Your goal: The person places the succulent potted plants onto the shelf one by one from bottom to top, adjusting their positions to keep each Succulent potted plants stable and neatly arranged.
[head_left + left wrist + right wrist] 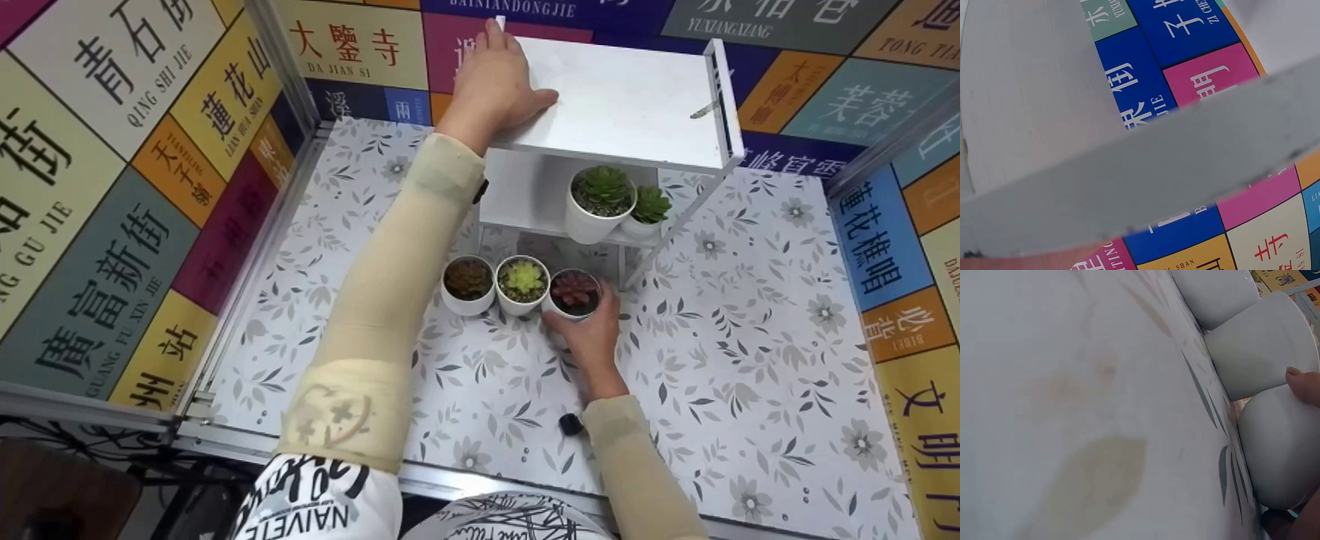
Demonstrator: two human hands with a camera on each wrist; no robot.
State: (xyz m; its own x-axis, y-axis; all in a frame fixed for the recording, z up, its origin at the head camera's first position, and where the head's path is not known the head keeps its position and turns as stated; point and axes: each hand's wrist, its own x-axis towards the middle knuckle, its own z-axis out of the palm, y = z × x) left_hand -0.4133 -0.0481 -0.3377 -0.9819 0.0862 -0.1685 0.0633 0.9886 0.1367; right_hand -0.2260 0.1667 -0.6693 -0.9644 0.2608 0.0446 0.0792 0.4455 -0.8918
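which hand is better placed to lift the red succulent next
Right, likely: the right hand grips the white pot holding the red succulent, while the left hand is farther off, at the top of the white shelf.

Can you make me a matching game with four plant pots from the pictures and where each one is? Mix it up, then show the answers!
Things:
1. red-plant pot
2. large green-plant pot
3. brown-plant pot
4. yellow-green-plant pot

Places, as the head view shows them:
A. left end of the row of three
B. on the lower shelf
C. middle of the row of three
D. held by the right hand

Right pairs: 1-D, 2-B, 3-A, 4-C
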